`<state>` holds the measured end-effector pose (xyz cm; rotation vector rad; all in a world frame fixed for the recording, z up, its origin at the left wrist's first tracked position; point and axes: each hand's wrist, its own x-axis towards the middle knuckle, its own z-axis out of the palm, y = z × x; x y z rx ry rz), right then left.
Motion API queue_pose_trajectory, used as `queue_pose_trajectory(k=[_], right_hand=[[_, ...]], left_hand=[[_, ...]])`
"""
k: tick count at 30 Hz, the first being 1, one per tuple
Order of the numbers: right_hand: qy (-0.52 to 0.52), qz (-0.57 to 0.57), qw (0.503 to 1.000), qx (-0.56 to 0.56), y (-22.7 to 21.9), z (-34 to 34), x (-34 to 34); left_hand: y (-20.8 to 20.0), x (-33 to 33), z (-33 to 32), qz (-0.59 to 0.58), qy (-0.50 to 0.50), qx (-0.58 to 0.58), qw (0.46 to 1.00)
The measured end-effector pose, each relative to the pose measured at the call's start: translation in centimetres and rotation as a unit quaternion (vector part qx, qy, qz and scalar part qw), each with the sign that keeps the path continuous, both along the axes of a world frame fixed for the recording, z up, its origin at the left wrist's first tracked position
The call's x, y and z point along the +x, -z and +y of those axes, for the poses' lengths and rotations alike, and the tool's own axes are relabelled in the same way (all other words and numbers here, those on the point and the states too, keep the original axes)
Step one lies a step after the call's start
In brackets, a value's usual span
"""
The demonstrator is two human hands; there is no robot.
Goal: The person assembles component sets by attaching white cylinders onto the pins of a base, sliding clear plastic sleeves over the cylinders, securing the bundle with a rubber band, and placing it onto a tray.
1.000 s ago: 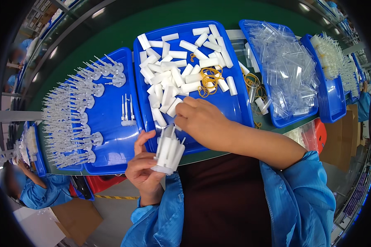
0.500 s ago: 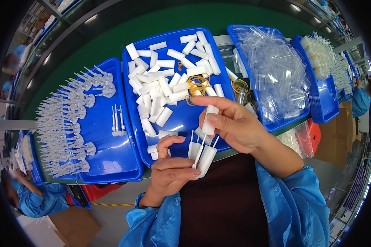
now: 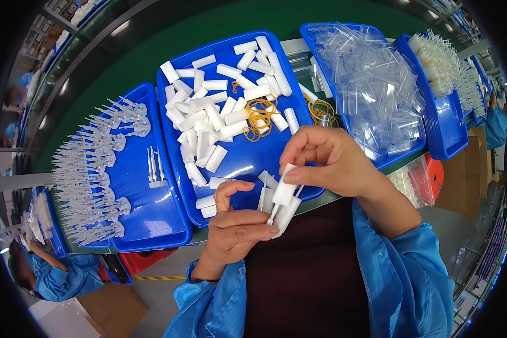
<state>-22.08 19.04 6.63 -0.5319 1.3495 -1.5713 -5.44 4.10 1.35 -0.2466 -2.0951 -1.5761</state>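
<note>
My left hand (image 3: pixel 234 239) is closed on a white pronged part (image 3: pixel 272 215) with thin upright rods; its base is mostly hidden by my fingers. White cylinders sit on some of the rods, among them a front cylinder (image 3: pixel 287 216). My right hand (image 3: pixel 338 163) pinches another white cylinder (image 3: pixel 285 190), low over a rod of that part and partly around it. Just beyond my hands, a blue tray (image 3: pixel 248 169) holds many loose white cylinders (image 3: pixel 214 118) and tan rubber bands (image 3: pixel 259 117).
To the left, a blue tray (image 3: pixel 146 211) carries rows of white pronged parts (image 3: pixel 84 194). A tray of clear plastic pieces (image 3: pixel 372 90) stands at right, beside stacked blue trays (image 3: pixel 450 127). More rubber bands (image 3: pixel 323 110) lie between trays. A co-worker (image 3: pixel 67 276) sits at lower left.
My right hand has lowered the white cylinder along the rod towards my left hand. Its index finger, stretched out before, is now curled. The view has shifted slightly.
</note>
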Motion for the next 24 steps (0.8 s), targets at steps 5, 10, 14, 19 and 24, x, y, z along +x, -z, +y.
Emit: queue_pose_trajectory(k=[5,10,14,19,24], right_hand=[[-0.057,0.139,0.988,-0.031,0.5,0.3,0.1],[-0.061,0.06,0.995,-0.046,0.8,0.1,0.5],[-0.054,0.025,0.997,-0.048,0.9,-0.2,1.9],[-0.041,0.053,0.996,-0.058,1.2,0.1,2.9],[0.056,0.337,0.939,0.036,0.4,-0.9,1.6]], left_hand=[[0.2,0.1,-0.3,-0.02,0.011,-0.023,0.999],[1.4,0.0,0.1,-0.001,-0.054,0.075,0.996],[0.8,0.2,-0.1,-0.024,-0.048,0.105,0.993],[0.6,0.9,-1.1,-0.053,0.0,0.09,0.994],[-0.1,1.7,-1.2,-0.01,-0.079,0.196,0.977]])
